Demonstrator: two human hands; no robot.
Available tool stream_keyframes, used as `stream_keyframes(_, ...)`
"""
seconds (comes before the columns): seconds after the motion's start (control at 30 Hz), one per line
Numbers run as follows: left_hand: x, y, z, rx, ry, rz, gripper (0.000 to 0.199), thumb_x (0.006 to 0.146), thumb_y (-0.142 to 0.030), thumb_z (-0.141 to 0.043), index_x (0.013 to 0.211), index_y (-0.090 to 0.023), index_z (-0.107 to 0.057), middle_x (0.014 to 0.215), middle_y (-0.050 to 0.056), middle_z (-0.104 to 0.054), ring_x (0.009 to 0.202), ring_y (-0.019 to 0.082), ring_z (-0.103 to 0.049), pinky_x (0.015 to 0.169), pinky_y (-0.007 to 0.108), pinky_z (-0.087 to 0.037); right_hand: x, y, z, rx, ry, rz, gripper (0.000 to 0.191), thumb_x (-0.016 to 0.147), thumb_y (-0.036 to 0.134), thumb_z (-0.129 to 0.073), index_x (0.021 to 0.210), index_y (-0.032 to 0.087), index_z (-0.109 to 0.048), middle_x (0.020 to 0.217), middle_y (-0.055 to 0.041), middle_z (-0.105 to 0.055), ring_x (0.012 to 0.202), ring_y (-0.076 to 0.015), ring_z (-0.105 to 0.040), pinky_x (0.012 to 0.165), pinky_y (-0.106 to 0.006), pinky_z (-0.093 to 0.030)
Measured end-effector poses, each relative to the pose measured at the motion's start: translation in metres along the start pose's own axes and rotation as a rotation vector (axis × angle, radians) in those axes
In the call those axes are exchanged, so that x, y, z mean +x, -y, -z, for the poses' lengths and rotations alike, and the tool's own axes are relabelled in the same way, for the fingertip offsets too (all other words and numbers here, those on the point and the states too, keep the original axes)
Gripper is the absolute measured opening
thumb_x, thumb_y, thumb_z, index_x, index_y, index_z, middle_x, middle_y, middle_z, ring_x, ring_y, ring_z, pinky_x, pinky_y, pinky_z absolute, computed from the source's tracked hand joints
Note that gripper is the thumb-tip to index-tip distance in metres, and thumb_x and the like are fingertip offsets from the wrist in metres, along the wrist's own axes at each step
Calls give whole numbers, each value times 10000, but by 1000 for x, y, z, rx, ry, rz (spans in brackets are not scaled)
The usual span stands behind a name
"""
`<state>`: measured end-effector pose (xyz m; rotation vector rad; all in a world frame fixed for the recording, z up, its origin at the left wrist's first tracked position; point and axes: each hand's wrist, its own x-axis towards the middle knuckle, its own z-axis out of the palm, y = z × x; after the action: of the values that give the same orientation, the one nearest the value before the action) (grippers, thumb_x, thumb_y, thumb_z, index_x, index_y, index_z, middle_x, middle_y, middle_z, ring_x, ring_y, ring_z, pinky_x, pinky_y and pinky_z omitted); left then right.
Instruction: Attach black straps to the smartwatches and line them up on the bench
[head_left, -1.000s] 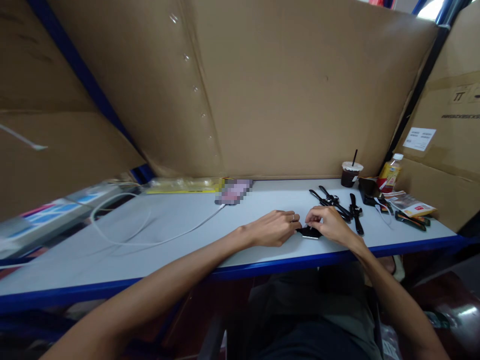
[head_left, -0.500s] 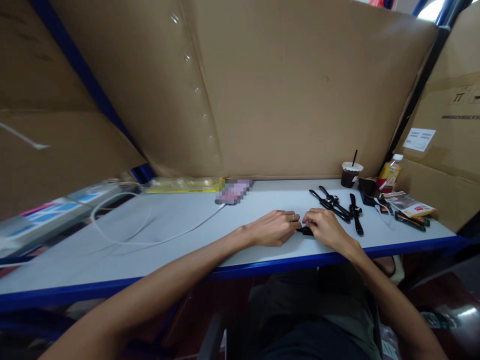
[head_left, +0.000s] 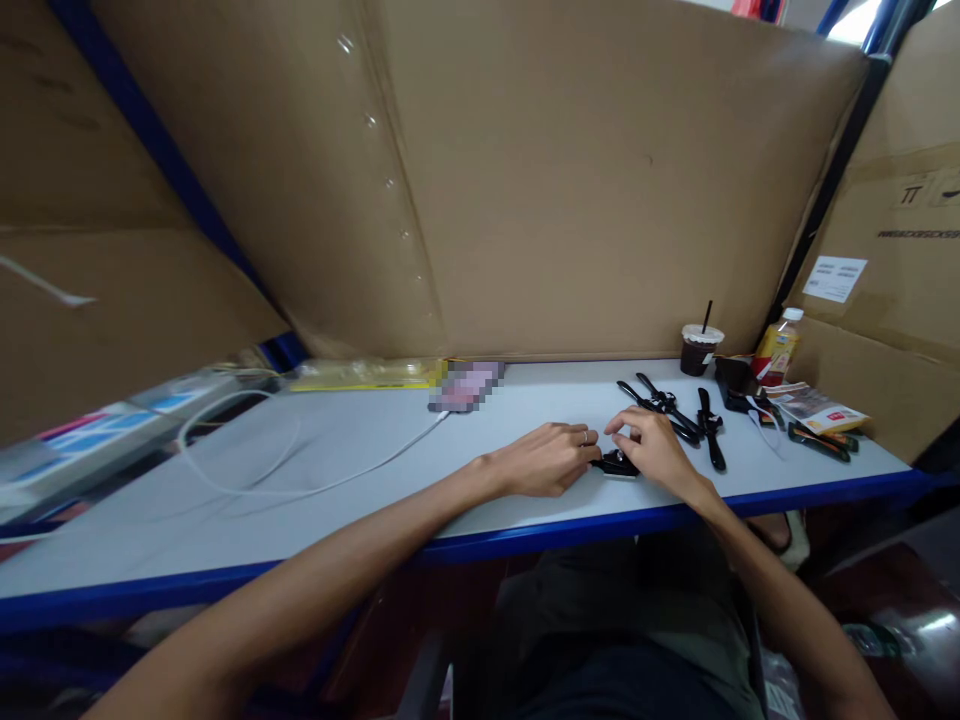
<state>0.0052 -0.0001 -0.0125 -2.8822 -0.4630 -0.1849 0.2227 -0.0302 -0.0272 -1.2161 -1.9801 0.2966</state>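
Near the front edge of the table, a black spokeshave (head_left: 618, 464) lies between my two hands, its small metal knob showing. My left hand (head_left: 556, 458), with a ring on one finger, is closed around its left handle. Over its right side hovers my right hand (head_left: 651, 447), thumb and index finger bent and apart. The spokeshave's right end is hidden beneath that hand. Beyond my right hand lie more black spokeshaves: a crossed pair (head_left: 667, 402) and a single one (head_left: 711, 430) set lengthwise.
A lidded drink cup (head_left: 701, 350), a bottle (head_left: 778, 345), a black box (head_left: 736, 384) and a packet (head_left: 821, 408) stand or lie at the right. A phone (head_left: 466, 385) with a white cable (head_left: 352, 480) rests at the back. Cardboard (head_left: 540, 200) walls the rear.
My right thumb and index finger have lifted off the spokeshave and spread, uncovering its middle and knob. My left hand keeps its hold.
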Motion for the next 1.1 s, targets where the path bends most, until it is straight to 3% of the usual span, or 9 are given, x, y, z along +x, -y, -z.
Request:
stream_keyframes(0.17,0,0,0,-5,-6,-7,178,967,-158,-490,1048,-165,-648,977,79,-667,910,223,-634,767,344,-500,2,-6,20,30,120,53,122,820,89,-677,827,189,-747,811,10,-674,552,-84,-448,616,-257,-371)
stream_keyframes(0.33,0,1,0,-41,-15,-6,175,970,-157,-497,1059,-171,-648,975,68,-666,901,216,-635,763,337,-493,5,-11,25,7,266,49,53,785,145,-767,805,185,-739,760,22,-632,617,-100,-485,629,-246,-359)
stream_keyframes(0.6,1,0,0,-25,-17,3,185,970,-156,-482,1052,-174,-647,952,67,-651,878,217,-626,758,344,-491,4,-8,12,-145,224,27,246,861,211,-717,660,179,-579,673,18,-591,618,-112,-475,628,-248,-297)
stream_keyframes(0.83,1,-1,1,-20,-8,0,192,970,-149,-469,1046,-174,-643,947,63,-648,871,212,-624,765,342,-488,2,-11,7,-284,200,25,401,918,215,-594,537,191,-473,538,30,-482,533,-106,-339,583,-286,-212)
stream_keyframes(0.97,1,0,0,-5,-8,4,179,976,-165,-475,1044,-175,-640,952,66,-653,875,212,-623,749,338,-481,3,-17,12,-132,120,40,331,937,307,-601,632,184,-637,541,42,-488,539,-106,-370,582,-264,-251)
stream_keyframes(1.1,0,0,-1,-5,-17,-1,188,953,-144,-483,1048,-178,-641,959,66,-659,872,210,-623,735,338,-479,2,-19,17,12,192,94,199,919,303,-635,861,197,-792,583,36,-575,551,-109,-433,584,-246,-303)
